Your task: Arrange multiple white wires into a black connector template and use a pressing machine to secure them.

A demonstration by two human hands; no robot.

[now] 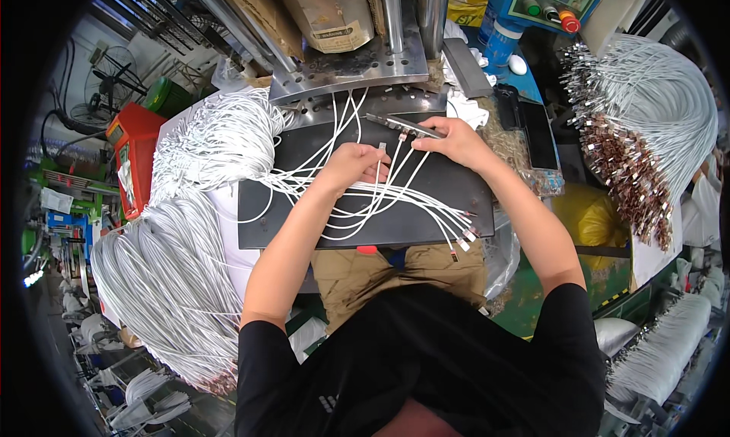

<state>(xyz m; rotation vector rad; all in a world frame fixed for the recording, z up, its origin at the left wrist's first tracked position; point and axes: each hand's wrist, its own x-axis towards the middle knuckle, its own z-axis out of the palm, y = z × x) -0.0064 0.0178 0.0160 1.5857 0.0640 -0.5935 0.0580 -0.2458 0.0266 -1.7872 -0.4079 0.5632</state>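
Note:
Over the black work board (281, 209), my left hand (356, 165) is closed in a pinch on a white cable (378, 175), whose small metal connector sticks up past the fingertips. My right hand (456, 143) grips a narrow dark metal bar (407, 125) between thumb and fingers. Two white cables run up to the bar's underside; whether they are fixed in it I cannot tell. Several loose cable ends with metal connectors (464, 244) fan out at the board's right front. More white cables lead up beneath the steel plate of the press (350, 70).
A large bundle of white cables (217, 144) lies at the left, another (171, 285) below it. Coiled cables with brown ends (646, 133) stand at the right. A control box with buttons (559, 3) is at the back right. A dark phone-like slab (540, 136) lies beside the board.

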